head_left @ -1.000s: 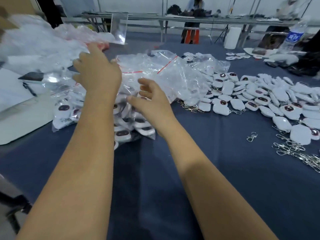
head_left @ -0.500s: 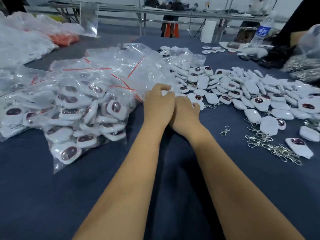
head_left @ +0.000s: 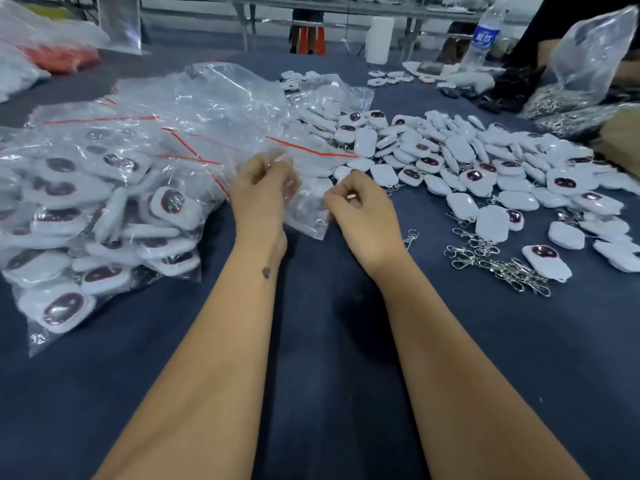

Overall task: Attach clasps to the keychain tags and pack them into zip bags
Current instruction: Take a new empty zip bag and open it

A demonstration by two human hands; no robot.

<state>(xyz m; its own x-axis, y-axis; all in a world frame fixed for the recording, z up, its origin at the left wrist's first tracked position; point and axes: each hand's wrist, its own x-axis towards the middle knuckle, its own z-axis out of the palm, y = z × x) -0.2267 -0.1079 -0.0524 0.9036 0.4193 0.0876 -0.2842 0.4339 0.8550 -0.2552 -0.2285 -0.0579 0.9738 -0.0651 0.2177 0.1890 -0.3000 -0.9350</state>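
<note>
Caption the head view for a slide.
Both hands, left hand and right hand, pinch an empty zip bag between bagged and loose tags.

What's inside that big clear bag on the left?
The big clear bag is stuffed with white keychain tags, many showing a dark oval face. Tags deeper in the heap are covered, and glare hides whether clasps are attached.

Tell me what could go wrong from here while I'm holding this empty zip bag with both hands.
The left hand and right hand both pinch one thin clear zip bag; pulling unevenly could stretch or tear it.

Empty zip bags overlap in a heap behind, so a second might come along unnoticed.

The loose clasp lies close by the right wrist and could get knocked across the blue cloth.
</note>
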